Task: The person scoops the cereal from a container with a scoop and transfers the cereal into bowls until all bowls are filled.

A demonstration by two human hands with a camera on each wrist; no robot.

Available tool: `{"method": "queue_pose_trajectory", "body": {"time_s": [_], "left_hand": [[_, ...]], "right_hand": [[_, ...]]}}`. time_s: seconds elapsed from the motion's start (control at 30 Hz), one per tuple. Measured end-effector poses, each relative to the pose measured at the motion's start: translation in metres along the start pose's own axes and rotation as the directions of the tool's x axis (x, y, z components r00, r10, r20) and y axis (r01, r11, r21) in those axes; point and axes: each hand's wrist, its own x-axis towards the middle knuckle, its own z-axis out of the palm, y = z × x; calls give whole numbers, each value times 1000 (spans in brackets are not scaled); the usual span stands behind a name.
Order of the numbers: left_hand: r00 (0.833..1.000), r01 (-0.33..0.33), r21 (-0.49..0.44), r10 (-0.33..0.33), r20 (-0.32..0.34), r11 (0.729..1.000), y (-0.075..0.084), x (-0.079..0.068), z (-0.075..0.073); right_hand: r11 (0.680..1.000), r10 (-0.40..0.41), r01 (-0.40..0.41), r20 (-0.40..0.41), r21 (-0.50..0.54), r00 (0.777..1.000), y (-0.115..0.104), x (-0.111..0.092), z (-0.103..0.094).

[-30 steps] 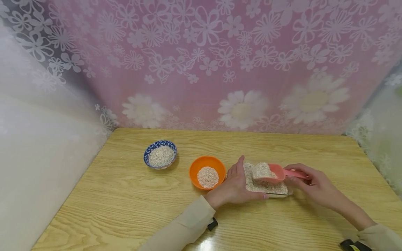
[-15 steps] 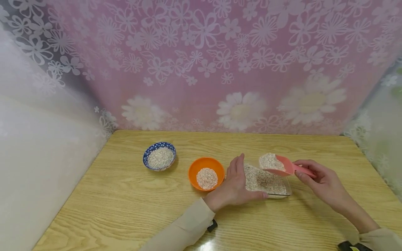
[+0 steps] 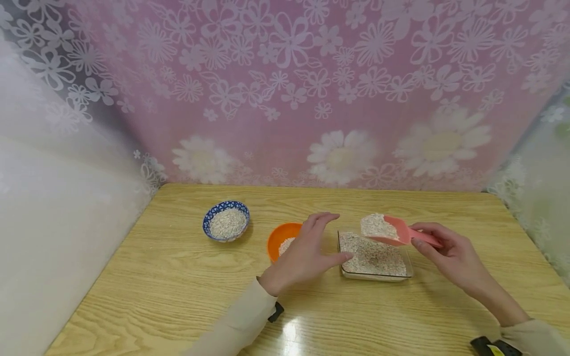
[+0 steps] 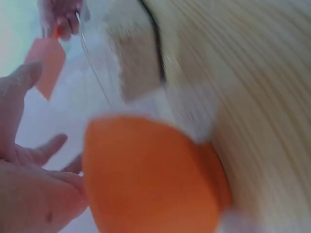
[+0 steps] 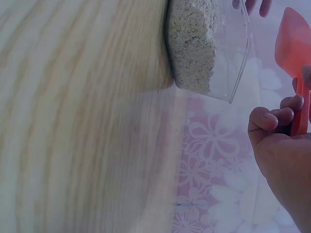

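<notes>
My right hand (image 3: 458,254) grips the handle of a pink scoop (image 3: 402,232), heaped with oat flakes (image 3: 376,226). The scoop is held above a clear rectangular container (image 3: 376,278) of oats; the right wrist view shows the container (image 5: 233,73) from the side, below the scoop (image 5: 290,46). My left hand (image 3: 305,252) is spread, thumb apart from the fingers, between the container and an orange bowl (image 3: 277,240). In the head view it covers much of that bowl, which has oats inside. The left wrist view shows the orange bowl (image 4: 146,174) close beside the left hand (image 4: 34,184).
A blue-and-white patterned bowl (image 3: 245,232) with oats stands at the back left of the wooden table (image 3: 178,277). Behind the table hangs a pink floral curtain (image 3: 276,99), and pale curtains flank both sides.
The right hand has raised the loaded scoop out of the oats, then shifted it slightly left. My left hand has let go of the container and moved left, over part of the orange bowl.
</notes>
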Motion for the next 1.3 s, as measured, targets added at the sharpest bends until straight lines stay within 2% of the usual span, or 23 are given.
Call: {"method": "queue_pose_trajectory", "body": {"time_s": [0.1, 0.27, 0.43, 0.6, 1.0, 1.13, 1.3], "left_hand": [[999, -23, 19, 24, -24, 1000, -13, -7, -11], [999, -12, 59, 15, -49, 998, -36, -18, -29], [998, 45, 99, -39, -52, 994, -57, -26, -41], [996, 88, 118, -86, -24, 989, -70, -31, -49], [987, 98, 84, -108, 122, 992, -82, -31, -54], [982, 91, 53, -98, 160, 994, -85, -30, -55], [978, 86, 28, -90, 188, 996, -86, -29, -56]], "right_hand": [[1000, -20, 20, 0, 14, 1000, -2, 3, 5], [999, -41, 40, 13, 32, 999, -7, 8, 12], [998, -52, 51, 36, 40, 998, -13, 14, 18], [997, -67, 65, 54, 44, 996, -17, 20, 25], [998, -55, 52, 128, 19, 990, -31, 36, 48], [999, -46, 45, 183, 8, 982, -37, 43, 57], [1000, -8, 4, 278, 15, 960, -46, 52, 67]]}}
